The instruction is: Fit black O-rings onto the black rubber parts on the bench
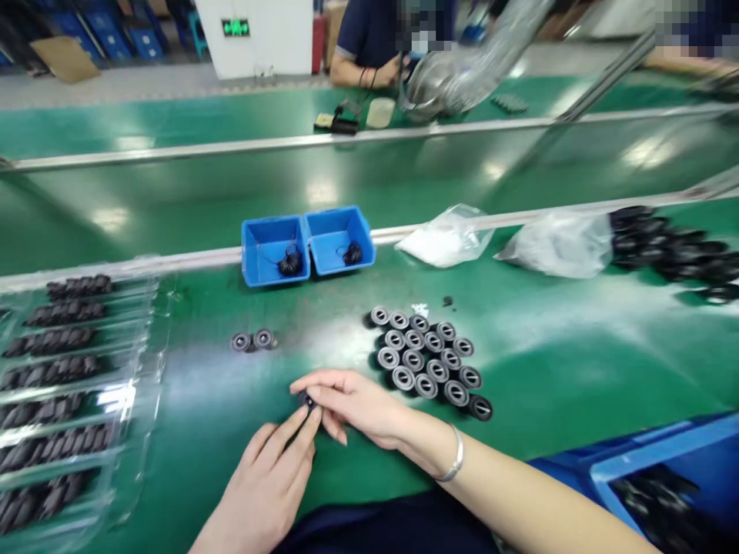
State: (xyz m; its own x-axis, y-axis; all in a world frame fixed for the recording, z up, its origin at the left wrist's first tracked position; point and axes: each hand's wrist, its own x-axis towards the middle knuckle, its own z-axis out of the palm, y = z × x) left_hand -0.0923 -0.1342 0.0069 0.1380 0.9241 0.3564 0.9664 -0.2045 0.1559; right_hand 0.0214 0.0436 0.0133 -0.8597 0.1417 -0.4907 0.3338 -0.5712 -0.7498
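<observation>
Both hands at one small black part [309, 399], fine finger work.
Right hand [369, 408] pinches it over green bench [202, 446]; left hand [269, 477] meets it, grip unclear. Probably needs steady support.

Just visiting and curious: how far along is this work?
Perhaps early. The two round parts set apart look done. The left hand and right hand hold a small dark part between their fingertips. The larger round-part cluster probably remains, though which group is finished isn't certain.
</observation>
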